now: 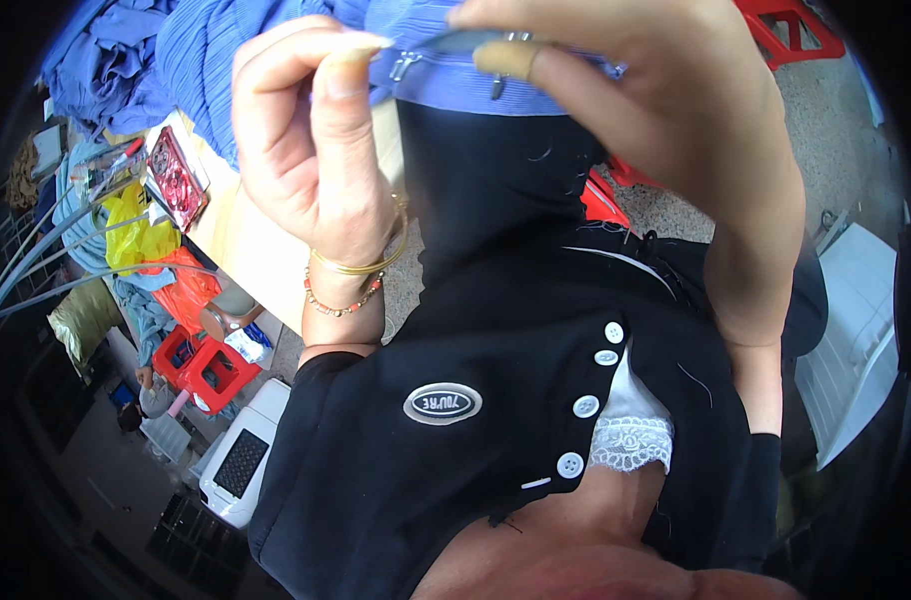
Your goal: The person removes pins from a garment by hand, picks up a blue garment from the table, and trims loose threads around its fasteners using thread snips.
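Both left hand (311,140) and right hand (666,70) were raised at blue ribbed cloth (536,98), near top edge of view. Left thumb and forefinger were pressed together; what lay between, could not tell. Right thumb and forefinger pinched dark narrow piece (458,42). Small metal clips (406,66) were on cloth.

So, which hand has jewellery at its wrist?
The left hand, wearing a gold bangle and a beaded bracelet; none shows on the right hand.
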The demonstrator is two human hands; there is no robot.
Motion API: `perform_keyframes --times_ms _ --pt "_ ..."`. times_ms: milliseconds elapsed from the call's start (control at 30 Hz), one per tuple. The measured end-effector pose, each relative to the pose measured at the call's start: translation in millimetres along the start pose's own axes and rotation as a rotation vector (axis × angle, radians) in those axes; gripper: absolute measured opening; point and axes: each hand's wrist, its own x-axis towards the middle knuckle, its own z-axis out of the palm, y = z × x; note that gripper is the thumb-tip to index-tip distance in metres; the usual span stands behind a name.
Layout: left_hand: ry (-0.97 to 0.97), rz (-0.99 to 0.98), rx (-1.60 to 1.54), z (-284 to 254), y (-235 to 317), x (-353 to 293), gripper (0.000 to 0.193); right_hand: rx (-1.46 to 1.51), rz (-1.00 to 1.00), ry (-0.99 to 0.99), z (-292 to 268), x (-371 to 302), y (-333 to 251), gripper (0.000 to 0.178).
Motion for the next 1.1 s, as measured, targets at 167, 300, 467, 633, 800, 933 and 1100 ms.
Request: perform_keyframes --times_ms 167,300,467,633,800,933,1100 --pt "-0.146 -0.024 -0.032 -9 9 -2 0.027 0.206 0.113 0.285 -7 -27 26 0.022" --pt "-0.243 0.163 0.384 1 14 -1 0.031 0.22 0.152 0.32 -13 -51 29 0.031" --pt "-0.408 0.189 0.631 12 18 4 0.035 0.209 0.192 0.249 -14 -75 27 0.037" --pt "-0.325 0.355 0.718 15 15 -1 0.03 0.306 0.216 0.259 -9 -82 23 0.04" --pt "-0.372 0.365 0.777 18 24 -2 0.015 0.393 0.154 0.308 0 -91 27 0.039" --pt "-0.355 0.339 0.65 21 22 -6 0.008 0.409 0.103 0.3 1 -88 27 0.038" --pt "-0.387 0.331 0.591 26 25 -8 0.007 0.317 0.054 0.338 16 -91 31 0.041"
